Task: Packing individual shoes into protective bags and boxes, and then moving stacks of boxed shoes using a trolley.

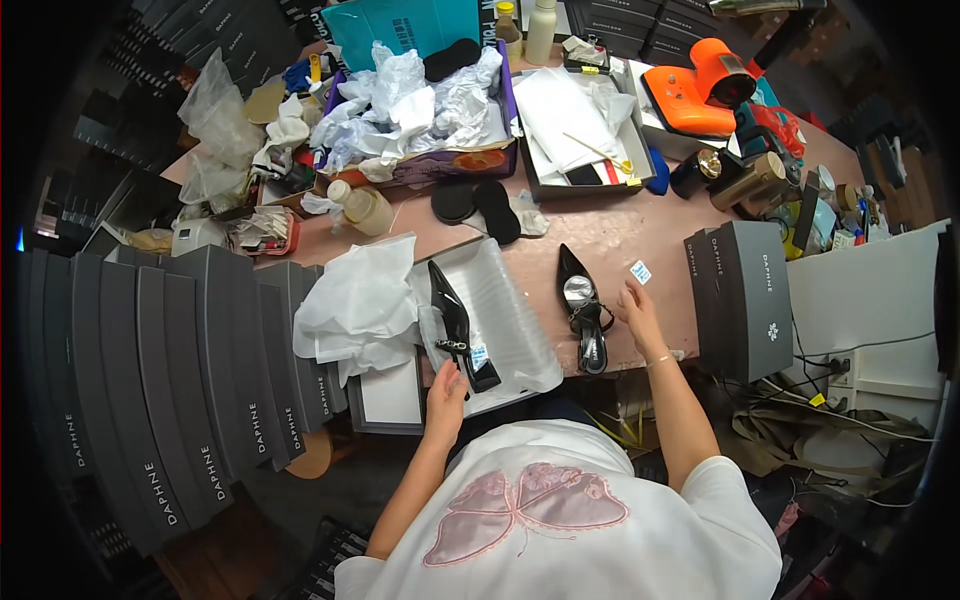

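A black pointed slingback shoe (451,310) with a chain-like strap lies in a lidless shoe box (400,393) lined with clear bubble wrap (520,330). My left hand (446,395) is at the near end of this shoe, fingers partly spread and apparently holding nothing. A blue-and-white label (479,357) shows beside the shoe. Its matching black shoe (573,270) lies on the pink tabletop to the right, silvery padding in its toe. Just right of that shoe is my right hand (640,312), fingers loosely extended toward a small blue-and-white sticker (640,271). Whether they touch it I cannot make out.
White tissue paper (360,300) spills left of the box. Grey shoe boxes (225,350) stand in rows at left, others (745,300) at right. Behind are a purple carton (420,170) of crumpled paper, a tray of white sheets (570,120), and an orange device (695,95).
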{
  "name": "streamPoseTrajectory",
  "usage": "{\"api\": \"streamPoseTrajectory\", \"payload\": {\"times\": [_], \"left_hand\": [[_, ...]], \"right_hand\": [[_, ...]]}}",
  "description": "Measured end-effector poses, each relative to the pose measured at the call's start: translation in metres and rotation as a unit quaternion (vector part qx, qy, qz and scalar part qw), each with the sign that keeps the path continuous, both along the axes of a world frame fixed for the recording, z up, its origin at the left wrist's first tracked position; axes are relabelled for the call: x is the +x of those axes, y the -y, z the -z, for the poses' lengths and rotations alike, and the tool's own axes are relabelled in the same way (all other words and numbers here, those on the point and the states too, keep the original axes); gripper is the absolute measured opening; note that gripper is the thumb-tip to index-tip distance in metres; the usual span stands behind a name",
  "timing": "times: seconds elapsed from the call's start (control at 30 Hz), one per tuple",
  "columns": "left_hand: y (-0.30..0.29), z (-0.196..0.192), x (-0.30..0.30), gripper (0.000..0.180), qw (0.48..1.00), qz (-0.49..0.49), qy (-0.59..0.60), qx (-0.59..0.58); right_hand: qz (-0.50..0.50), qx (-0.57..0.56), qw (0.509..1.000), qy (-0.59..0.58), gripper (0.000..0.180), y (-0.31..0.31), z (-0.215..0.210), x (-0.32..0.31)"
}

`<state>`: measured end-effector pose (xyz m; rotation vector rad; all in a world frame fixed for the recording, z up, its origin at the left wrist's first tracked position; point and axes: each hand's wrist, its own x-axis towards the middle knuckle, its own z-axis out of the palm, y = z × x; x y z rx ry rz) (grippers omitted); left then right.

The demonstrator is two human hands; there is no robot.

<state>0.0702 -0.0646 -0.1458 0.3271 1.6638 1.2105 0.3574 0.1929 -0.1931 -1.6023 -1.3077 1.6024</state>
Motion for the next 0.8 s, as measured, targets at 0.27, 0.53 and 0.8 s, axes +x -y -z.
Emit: {"api": "streamPoseTrajectory", "payload": {"times": [0.27,0.53,0.8], "left_hand": [[-0.033,-0.02,0.01,0.049,0.978,0.0,0.198,0.061],[-0.031,0.032,0.018,0.061,0.983,0.023,-0.169,-0.068],[-0.044,0.019,0.017,0.054,0.95,-0.013,-0.307,0.055]], "right_hand": [[-0.15,0.137,0.971,0.124,0.092,0.088,-0.007,-0.006],[-0.144,0.163,0.964,0.151,0.095,0.089,0.003,-0.028],[-0.138,0.175,0.958,0.182,0.093,0.092,0.0,-0.029]]}}
